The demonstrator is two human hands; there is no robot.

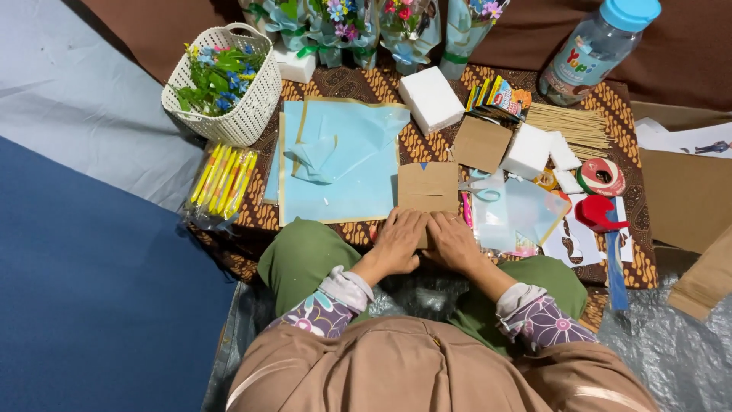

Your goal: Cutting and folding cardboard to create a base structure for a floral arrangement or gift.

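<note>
Nearest the camera, two forearms in flowered sleeves reach forward over green-clad knees; the left hand and the right hand lie side by side, palms down, fingers flat and close together, pressing on the near edge of a brown card sheet; neither hand pinches anything; the sheet lies flat on a patterned brown cloth, just beyond the knees. Just right of the sheet lie scissors with pale blue handles on clear plastic wrap; further right sit a red tape roll and a red tape holder. Left of the sheet spreads a large light blue paper with a folded blue piece on it; at the cloth's left edge lies a packet of yellow sticks. Beyond, white foam blocks rest near a second brown card and a bundle of thin wooden skewers; a white basket holds small paper flowers; at the far right stands a clear bottle with a blue cap; wrapped flower bouquets line the far edge.
</note>
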